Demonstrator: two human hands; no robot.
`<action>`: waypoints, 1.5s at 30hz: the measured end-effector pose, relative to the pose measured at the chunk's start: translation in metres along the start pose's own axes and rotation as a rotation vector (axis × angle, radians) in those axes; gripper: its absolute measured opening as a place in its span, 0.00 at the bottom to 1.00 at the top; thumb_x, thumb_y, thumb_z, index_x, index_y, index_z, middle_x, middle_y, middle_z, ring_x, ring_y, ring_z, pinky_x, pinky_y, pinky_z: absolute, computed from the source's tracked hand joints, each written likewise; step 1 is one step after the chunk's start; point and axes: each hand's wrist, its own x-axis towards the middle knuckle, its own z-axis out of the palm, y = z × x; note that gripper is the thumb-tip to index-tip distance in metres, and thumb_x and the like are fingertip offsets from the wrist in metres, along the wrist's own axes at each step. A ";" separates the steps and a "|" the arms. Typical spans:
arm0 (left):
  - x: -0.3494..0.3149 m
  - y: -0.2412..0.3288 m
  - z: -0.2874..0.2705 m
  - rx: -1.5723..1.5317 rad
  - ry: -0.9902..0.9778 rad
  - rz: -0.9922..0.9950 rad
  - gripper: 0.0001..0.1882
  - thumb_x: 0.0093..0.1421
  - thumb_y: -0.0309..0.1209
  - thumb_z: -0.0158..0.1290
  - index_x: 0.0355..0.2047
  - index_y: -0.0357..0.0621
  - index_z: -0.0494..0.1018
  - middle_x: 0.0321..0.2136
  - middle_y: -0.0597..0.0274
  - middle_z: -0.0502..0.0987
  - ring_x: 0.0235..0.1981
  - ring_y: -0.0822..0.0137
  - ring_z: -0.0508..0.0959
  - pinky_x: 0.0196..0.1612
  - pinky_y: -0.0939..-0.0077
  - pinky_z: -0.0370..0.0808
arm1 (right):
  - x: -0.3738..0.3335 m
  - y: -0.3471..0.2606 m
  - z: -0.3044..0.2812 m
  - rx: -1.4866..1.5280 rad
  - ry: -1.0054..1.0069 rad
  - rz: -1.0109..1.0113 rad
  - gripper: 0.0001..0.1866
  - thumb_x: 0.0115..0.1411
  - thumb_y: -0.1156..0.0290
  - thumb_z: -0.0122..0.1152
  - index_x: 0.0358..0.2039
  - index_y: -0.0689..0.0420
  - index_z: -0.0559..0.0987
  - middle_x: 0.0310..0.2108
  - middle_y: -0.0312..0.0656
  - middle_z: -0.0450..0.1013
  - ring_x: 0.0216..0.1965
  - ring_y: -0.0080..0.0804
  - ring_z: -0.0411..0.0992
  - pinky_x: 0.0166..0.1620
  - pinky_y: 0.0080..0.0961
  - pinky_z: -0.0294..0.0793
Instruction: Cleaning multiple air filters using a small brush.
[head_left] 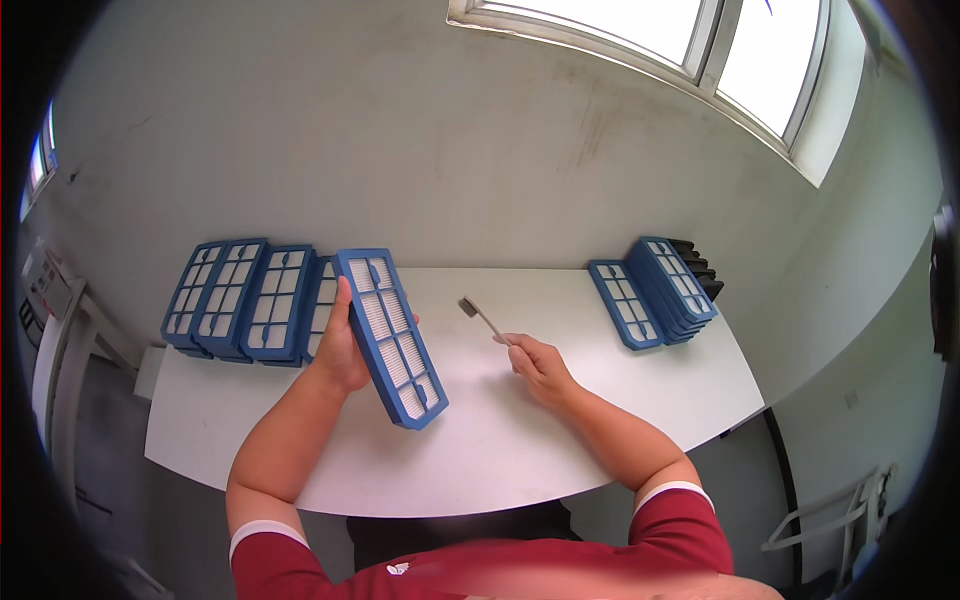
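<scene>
A rectangular air filter (392, 338) with a blue frame and white pleats is held up, tilted, above the table. My left hand (346, 345) grips it by its left side, the thumb along the edge and fingertips showing at the far side. To the right, my right hand (537, 366) pinches the handle of a small brush (484, 317) like a toothbrush. Its dark bristle head points up and left, apart from the filter. Both hands are over the middle of the table.
Stacks of similar blue filters (238, 290) stand at the left of the white table (470, 455). More filters (672, 285) are stacked at the right, beside black ridged parts (697, 264). A grey wall (400, 150) rises behind, and a white metal frame (835, 515) stands on the floor at right.
</scene>
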 end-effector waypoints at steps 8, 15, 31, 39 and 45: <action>0.008 0.002 -0.010 -0.312 0.201 0.136 0.42 0.55 0.69 0.28 0.51 0.46 0.62 0.42 0.52 0.71 0.45 0.53 0.71 0.50 0.56 0.68 | 0.003 -0.003 0.009 0.018 0.053 0.038 0.16 0.63 0.68 0.49 0.50 0.60 0.69 0.25 0.33 0.65 0.27 0.19 0.62 0.34 0.17 0.65; 0.007 -0.017 -0.001 -0.326 0.281 0.222 0.38 0.56 0.67 0.30 0.49 0.47 0.62 0.41 0.57 0.70 0.45 0.59 0.71 0.51 0.63 0.67 | -0.003 -0.027 0.032 0.387 -0.201 0.182 0.09 0.58 0.70 0.58 0.35 0.57 0.68 0.36 0.42 0.74 0.30 0.20 0.68 0.35 0.19 0.69; 0.011 -0.009 0.021 -0.162 0.071 0.265 0.47 0.51 0.73 0.29 0.56 0.45 0.56 0.46 0.51 0.69 0.48 0.49 0.70 0.53 0.52 0.66 | 0.003 -0.037 0.034 0.569 0.034 0.324 0.16 0.61 0.59 0.51 0.43 0.58 0.72 0.24 0.31 0.65 0.21 0.14 0.57 0.21 0.12 0.56; 0.035 -0.007 0.031 -0.251 -0.097 0.338 0.53 0.46 0.77 0.22 0.57 0.46 0.56 0.47 0.47 0.68 0.48 0.48 0.71 0.50 0.52 0.71 | 0.010 -0.013 0.014 -0.067 0.354 -0.273 0.18 0.62 0.77 0.46 0.53 0.58 0.69 0.25 0.32 0.67 0.25 0.19 0.64 0.30 0.16 0.65; 0.028 -0.018 0.017 -0.211 0.006 0.404 0.55 0.44 0.79 0.23 0.57 0.46 0.55 0.46 0.47 0.68 0.49 0.48 0.70 0.50 0.51 0.70 | -0.002 -0.023 0.022 -0.259 0.238 -0.374 0.18 0.54 0.84 0.53 0.45 0.55 0.77 0.24 0.37 0.67 0.25 0.27 0.66 0.29 0.19 0.66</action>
